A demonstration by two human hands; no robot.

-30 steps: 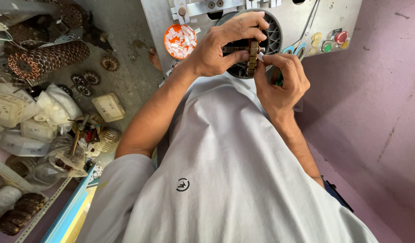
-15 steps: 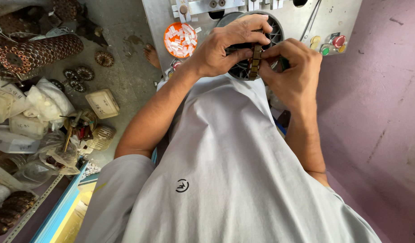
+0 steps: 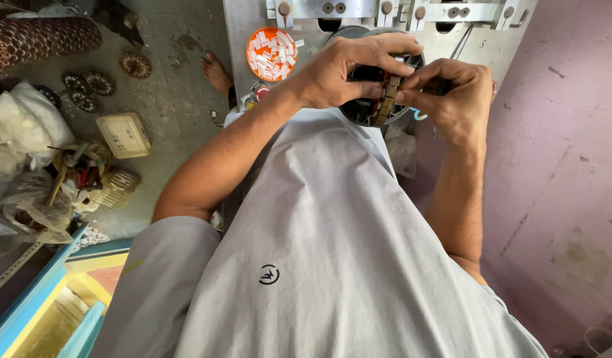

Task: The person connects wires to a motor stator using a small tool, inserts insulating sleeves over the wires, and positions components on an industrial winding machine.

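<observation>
Below, littered concrete floor (image 3: 167,99), pink wall (image 3: 558,152).

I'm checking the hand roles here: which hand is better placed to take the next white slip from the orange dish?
Left. The left hand grips the round wound part right beside the orange dish; the right hand is on the far side, pinching at the part's edge.

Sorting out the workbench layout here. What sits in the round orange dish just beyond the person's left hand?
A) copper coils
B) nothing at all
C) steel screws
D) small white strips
D: the orange dish on the grey machine panel, just past the left hand, is heaped with small white strips.
</observation>
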